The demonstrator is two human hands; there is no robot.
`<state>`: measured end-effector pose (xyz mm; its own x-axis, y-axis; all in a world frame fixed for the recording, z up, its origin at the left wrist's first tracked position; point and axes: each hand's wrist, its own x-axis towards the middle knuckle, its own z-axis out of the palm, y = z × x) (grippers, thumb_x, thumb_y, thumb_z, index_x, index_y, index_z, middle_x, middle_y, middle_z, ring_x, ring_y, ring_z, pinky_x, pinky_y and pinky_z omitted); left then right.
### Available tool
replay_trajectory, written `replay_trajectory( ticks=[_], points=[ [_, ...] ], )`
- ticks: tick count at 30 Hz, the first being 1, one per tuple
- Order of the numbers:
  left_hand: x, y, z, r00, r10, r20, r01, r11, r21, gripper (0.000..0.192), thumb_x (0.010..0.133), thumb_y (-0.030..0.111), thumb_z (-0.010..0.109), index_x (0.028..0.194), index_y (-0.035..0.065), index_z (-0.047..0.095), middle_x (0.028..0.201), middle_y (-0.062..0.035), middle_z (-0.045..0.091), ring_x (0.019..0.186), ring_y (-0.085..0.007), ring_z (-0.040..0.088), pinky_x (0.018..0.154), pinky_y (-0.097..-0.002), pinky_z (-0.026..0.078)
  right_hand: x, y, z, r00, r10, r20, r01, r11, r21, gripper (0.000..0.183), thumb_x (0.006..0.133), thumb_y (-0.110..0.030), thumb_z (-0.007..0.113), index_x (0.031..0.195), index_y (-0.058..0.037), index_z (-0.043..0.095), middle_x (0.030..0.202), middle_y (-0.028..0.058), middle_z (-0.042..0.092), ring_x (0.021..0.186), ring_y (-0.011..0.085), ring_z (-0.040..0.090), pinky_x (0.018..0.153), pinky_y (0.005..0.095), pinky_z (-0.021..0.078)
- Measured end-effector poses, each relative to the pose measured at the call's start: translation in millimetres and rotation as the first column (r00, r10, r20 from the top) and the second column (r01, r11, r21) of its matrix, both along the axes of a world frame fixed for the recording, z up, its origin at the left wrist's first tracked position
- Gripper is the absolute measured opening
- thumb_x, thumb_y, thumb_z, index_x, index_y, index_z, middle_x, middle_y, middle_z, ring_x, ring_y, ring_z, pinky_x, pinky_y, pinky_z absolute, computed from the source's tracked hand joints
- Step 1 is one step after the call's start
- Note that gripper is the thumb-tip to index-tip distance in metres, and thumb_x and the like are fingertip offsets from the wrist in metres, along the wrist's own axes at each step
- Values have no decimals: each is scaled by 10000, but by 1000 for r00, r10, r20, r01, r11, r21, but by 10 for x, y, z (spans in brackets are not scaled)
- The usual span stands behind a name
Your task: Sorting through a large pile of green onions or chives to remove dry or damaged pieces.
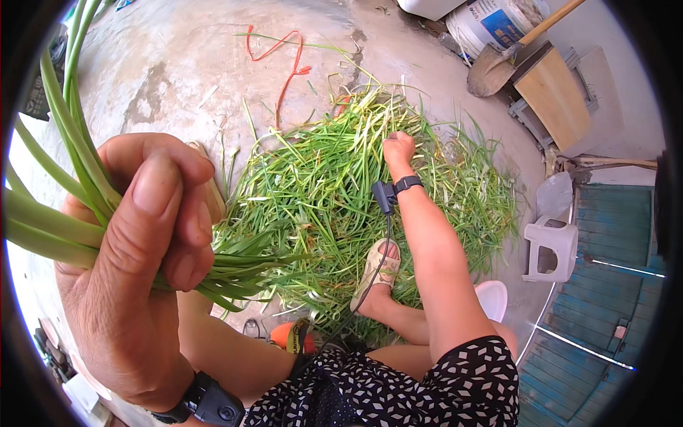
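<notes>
Close to the camera, my left hand point(133, 229) is closed around a bunch of long green stalks point(58, 224). Thick stalk ends fan out to the left and up, while thin leafy tips hang to the right of the fist. My right hand point(399, 152) reaches down to the upper part of a large heap of green and yellowed leaves and stalks point(320, 197) on the floor. Its fingers are curled in among pale blades, and whether they grip any is hidden. Each wrist wears a strapped black device; a cable runs from the right one.
On the concrete floor point(181, 64), a red strip point(291, 80) lies beyond the heap. A shovel point(491, 69), a white bucket point(491, 26) and a wooden board point(555, 96) stand at upper right. A white plastic stool point(552, 248) is near a blue-green door point(597, 309). My sandaled foot point(381, 267) borders the leaves.
</notes>
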<state>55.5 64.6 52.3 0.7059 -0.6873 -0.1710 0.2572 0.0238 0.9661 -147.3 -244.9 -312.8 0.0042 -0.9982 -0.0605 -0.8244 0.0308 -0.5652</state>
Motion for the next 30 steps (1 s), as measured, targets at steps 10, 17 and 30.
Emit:
replay_trajectory(
  ticks=[10, 17, 30],
  points=[
    [79, 247, 201, 999, 36, 29, -37, 999, 15, 174, 932, 165, 493, 912, -8, 486, 628, 1, 427, 456, -28, 308, 416, -171, 246, 164, -86, 467, 971, 22, -237, 28, 978, 208, 121, 686, -84, 610, 791, -26, 627, 928, 219, 633, 904, 392, 604, 781, 423, 491],
    [138, 216, 176, 998, -30, -61, 23, 993, -115, 182, 899, 141, 551, 951, -32, 558, 661, 12, 469, 512, -29, 360, 444, -169, 272, -346, -350, 1595, 704, -219, 676, -56, 931, 361, 180, 736, -4, 664, 905, -41, 613, 719, 18, 604, 582, 132, 566, 485, 247, 432],
    [-138, -147, -143, 955, -286, 80, 297, 929, -221, 144, 836, 130, 627, 877, -6, 644, 648, -14, 583, 496, -52, 448, 439, -203, 337, 243, 870, 3778, 366, 131, 921, -716, 672, 188, 69, 866, -87, 593, 928, -56, 594, 868, 37, 642, 756, 136, 601, 648, 264, 482]
  ],
)
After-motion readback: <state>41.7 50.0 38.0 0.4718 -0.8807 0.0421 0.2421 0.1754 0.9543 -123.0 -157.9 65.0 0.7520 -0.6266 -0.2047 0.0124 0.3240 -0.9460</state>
